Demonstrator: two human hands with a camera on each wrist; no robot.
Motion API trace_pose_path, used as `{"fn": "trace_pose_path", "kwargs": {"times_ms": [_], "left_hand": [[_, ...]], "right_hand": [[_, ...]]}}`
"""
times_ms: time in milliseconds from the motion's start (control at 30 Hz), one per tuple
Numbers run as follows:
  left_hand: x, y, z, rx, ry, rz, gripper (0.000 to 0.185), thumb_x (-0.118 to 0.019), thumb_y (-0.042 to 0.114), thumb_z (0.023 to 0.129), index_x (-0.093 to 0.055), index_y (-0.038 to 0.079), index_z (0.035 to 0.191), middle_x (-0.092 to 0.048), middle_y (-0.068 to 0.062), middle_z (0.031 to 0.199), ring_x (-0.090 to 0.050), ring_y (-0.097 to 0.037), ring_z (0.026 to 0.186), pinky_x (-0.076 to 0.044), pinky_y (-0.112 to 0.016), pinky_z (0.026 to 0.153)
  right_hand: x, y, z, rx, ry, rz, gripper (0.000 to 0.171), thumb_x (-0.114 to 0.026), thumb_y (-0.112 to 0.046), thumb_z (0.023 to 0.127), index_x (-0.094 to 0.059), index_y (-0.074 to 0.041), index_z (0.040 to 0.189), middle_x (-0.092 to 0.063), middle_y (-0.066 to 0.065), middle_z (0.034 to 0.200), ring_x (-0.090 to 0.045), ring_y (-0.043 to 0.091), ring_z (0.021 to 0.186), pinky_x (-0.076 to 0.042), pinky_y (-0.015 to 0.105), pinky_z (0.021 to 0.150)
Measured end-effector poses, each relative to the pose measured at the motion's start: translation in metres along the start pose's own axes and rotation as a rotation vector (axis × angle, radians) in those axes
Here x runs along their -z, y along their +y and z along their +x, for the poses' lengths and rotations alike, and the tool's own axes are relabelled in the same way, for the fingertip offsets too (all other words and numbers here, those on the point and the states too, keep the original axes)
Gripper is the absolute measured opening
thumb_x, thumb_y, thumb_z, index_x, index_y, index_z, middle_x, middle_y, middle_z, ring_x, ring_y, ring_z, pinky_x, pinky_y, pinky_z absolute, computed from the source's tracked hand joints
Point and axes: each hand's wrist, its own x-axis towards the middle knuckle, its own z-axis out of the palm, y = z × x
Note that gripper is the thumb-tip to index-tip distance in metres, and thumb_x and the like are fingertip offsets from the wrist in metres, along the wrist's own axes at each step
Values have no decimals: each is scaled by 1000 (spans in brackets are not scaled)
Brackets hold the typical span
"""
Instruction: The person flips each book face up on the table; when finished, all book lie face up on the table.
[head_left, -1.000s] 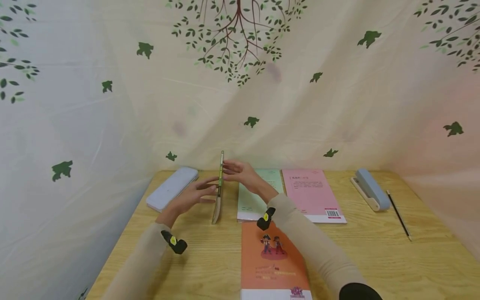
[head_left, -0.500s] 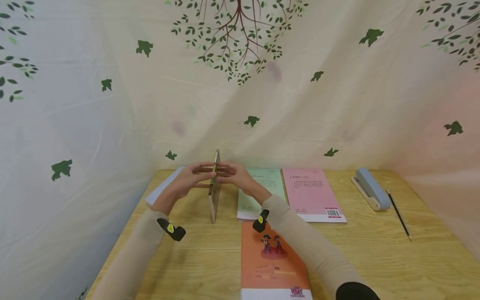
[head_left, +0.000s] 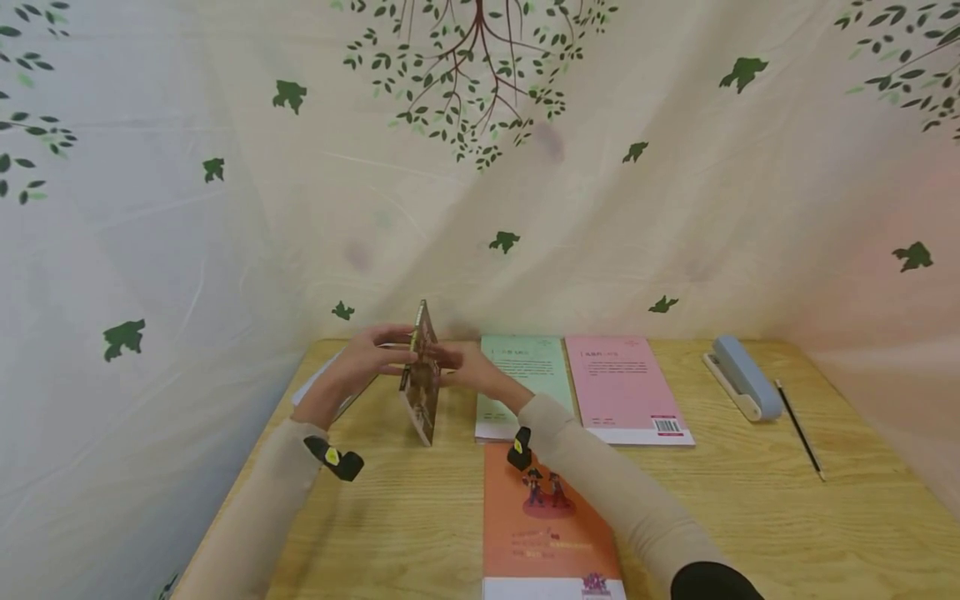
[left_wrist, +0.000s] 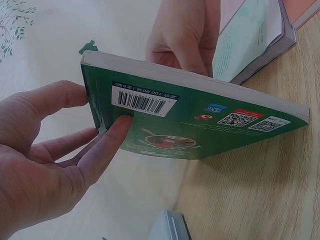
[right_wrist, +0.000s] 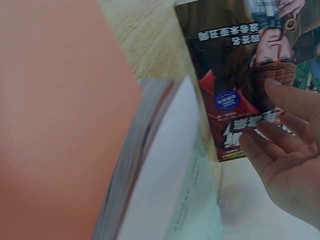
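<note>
A paperback book (head_left: 422,375) stands tilted on its edge near the back of the table. Its green back cover with a barcode (left_wrist: 145,100) faces my left hand; the dark, illustrated front cover (right_wrist: 227,65) faces my right. My left hand (head_left: 356,362) holds it at one edge, thumb on the green cover and fingers at the border, their tips partly hidden. Fairly straight, the fingers of my right hand (head_left: 472,367) lie against or just over the front cover; exact contact is hard to tell.
A green book (head_left: 525,375) and a pink book (head_left: 626,383) lie right of my hands, an orange book (head_left: 547,533) in front. A blue stapler (head_left: 742,375) and a pencil (head_left: 798,429) lie farther right. Behind my left hand is a pale flat case (head_left: 311,383).
The book has shifted left and turned, so its front cover now shows in the head view. Both hands have moved left with it, and the left one now covers more of the pale case.
</note>
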Motion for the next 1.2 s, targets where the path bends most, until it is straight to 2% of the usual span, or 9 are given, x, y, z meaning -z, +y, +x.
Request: {"fn": "trace_pose_path", "kwargs": {"times_ms": [167,367,500,633,767,933,1100,1200], "left_hand": [[8,-7,-1,0,19,45,61,-62,8,100,-37,-2,155,-39,-27,158,-48,-46,138,-49,-54,111],[21,-15,-3,8,34,79,59,-62,11,100,-41,1,154,-43,-24,157,-51,-42,136,-48,-55,110],[28,-19,-6,5,23,93,58,-63,12,100,-43,2,153,-45,-24,155,-49,-43,137,-45,-58,112],[34,-23,-7,-1,14,106,58,-64,11,99,-44,3,152,-46,-24,155,-51,-42,136,-46,-56,111],[40,-26,-9,-8,-13,110,59,-63,11,100,-41,3,154,-42,-24,158,-49,-43,138,-48,-55,110],[49,-29,-14,-18,-39,118,61,-61,8,100,-37,0,156,-38,-27,159,-44,-46,142,-48,-55,111],[57,-34,-16,-15,-56,95,62,-60,4,99,-34,-3,156,-35,-30,159,-41,-48,143,-50,-51,109],[62,-38,-16,-12,-68,82,62,-58,3,100,-33,-3,156,-34,-31,159,-40,-49,144,-50,-50,109]], "right_hand": [[-2,8,1,-52,-48,-51,69,-70,5,92,-41,0,154,-45,22,156,-42,36,146,-40,51,120],[-5,11,-2,-89,-66,-138,62,-70,5,91,-48,4,148,-50,23,151,-45,38,144,-39,49,120],[-7,15,-1,-109,-77,-239,60,-73,0,91,-51,0,147,-53,21,150,-46,37,143,-40,48,119],[-8,16,0,-113,-86,-323,62,-75,-5,91,-51,-2,148,-55,21,149,-47,36,143,-40,47,119],[-10,14,-1,-141,-110,-357,65,-74,-7,92,-47,-5,151,-52,20,152,-44,36,145,-39,48,120],[-11,11,-4,-187,-154,-411,68,-73,-12,94,-43,-12,155,-44,18,158,-42,35,146,-45,47,115],[-12,12,-4,-178,-179,-434,70,-73,-13,94,-42,-12,156,-41,18,160,-41,35,146,-50,44,108],[-12,13,-3,-182,-191,-445,70,-74,-14,94,-42,-11,156,-40,16,161,-38,35,149,-47,45,112]]}}
